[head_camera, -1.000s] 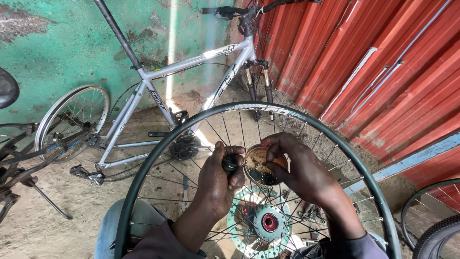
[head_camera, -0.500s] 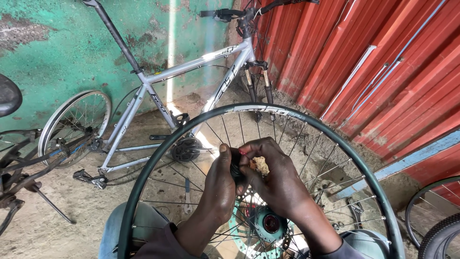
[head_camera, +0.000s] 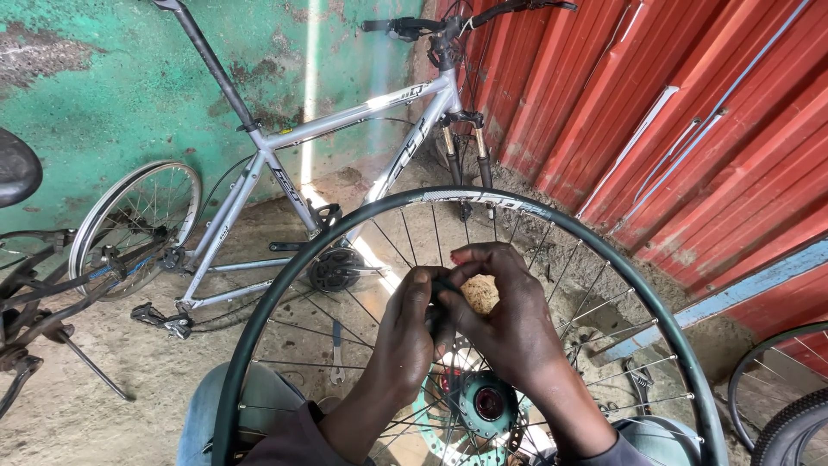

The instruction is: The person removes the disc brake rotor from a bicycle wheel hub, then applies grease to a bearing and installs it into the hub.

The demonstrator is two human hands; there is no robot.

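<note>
Head camera, looking down: two bare hands meet in front of one dark-rimmed spoked bicycle wheel (head_camera: 259, 345) that stands upright between the person's knees; the left hand (head_camera: 405, 332) is curled, fingers pinched onto a small dark part that is mostly hidden, so its shape cannot be told; the right hand (head_camera: 509, 319) is closed around one small round tan-coloured part (head_camera: 479, 293), of which only a patch shows between the fingers; the two hands touch each other, just above the wheel's one teal hub with a red centre (head_camera: 483, 404); a pale green disc sits around that hub, partly hidden by the wrists.

Beyond the wheel, one silver-framed bicycle with black handlebars (head_camera: 345, 121) leans against a flaking green painted wall (head_camera: 95, 95); only its rear wheel shows clearly, at the left; one flat metal spanner (head_camera: 336, 354) lies on the dusty concrete ground, seen through the spokes; a red corrugated metal wall (head_camera: 690, 112) fills the right side; parts of two more wheels (head_camera: 789, 406) show at the lower right corner; one black saddle (head_camera: 17, 168) and dark frame tubes of another bicycle sit at the left edge; the person's two knees in blue jeans (head_camera: 207, 414) frame the bottom.
</note>
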